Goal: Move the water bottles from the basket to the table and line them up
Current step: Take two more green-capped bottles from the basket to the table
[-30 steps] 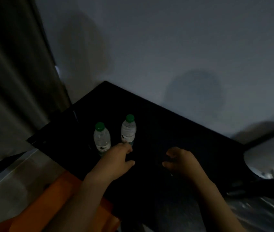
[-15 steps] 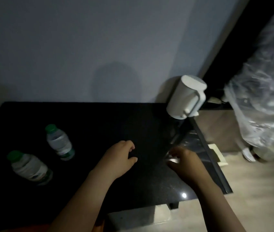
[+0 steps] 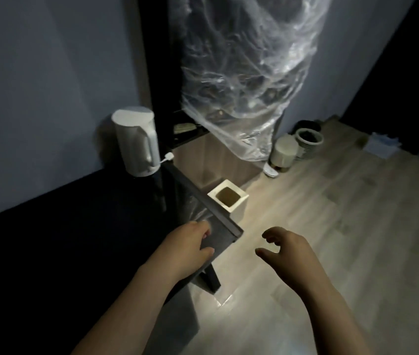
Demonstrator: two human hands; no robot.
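Left hand (image 3: 190,248): grip slack, fingers loosely curled and apart, holding nothing, over the corner of the dark worktop (image 3: 75,239). Right hand (image 3: 289,252): grip likewise slack and holding nothing, beside the left, past the worktop's edge, above the wooden floor (image 3: 331,226). Beyond both grips a square white pot (image 3: 228,197) stands on the floor; farther off, a white kettle (image 3: 136,142) stands on the worktop. Water bottles: out of view.

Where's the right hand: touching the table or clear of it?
Apart. Head view shows the right hand beyond the table corner, with lit floor visible between them.
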